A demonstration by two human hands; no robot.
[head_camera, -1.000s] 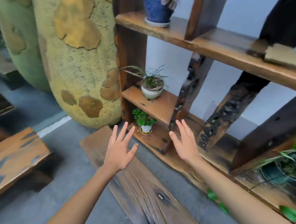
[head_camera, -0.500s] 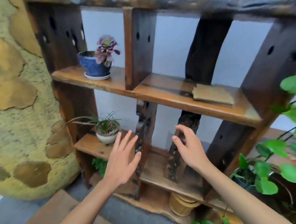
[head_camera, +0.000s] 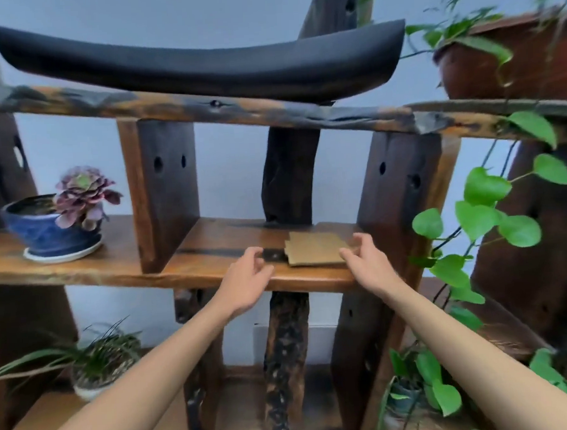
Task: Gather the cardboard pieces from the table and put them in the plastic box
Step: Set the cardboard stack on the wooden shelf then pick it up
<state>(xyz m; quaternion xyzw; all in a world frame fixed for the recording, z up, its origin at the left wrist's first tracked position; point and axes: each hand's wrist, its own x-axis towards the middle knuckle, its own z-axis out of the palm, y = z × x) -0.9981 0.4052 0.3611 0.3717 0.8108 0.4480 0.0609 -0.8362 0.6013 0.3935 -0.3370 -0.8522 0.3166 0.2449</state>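
A small stack of flat brown cardboard pieces lies on the middle wooden shelf, near its right upright. My right hand is at the stack's right front corner with curled fingers touching its edge. My left hand hovers over the shelf's front edge just left of the stack, fingers apart and bent, holding nothing. No plastic box is in view.
A blue pot with a purple succulent stands on the shelf at left. A black curved object rests on the upper shelf. Leafy vines hang at right beside a brown pot. A grassy potted plant sits lower left.
The view has tilted up from the floor and lower shelves to the middle shelf. Both hands have risen and reached to either side of the cardboard stack, fingers curling in.
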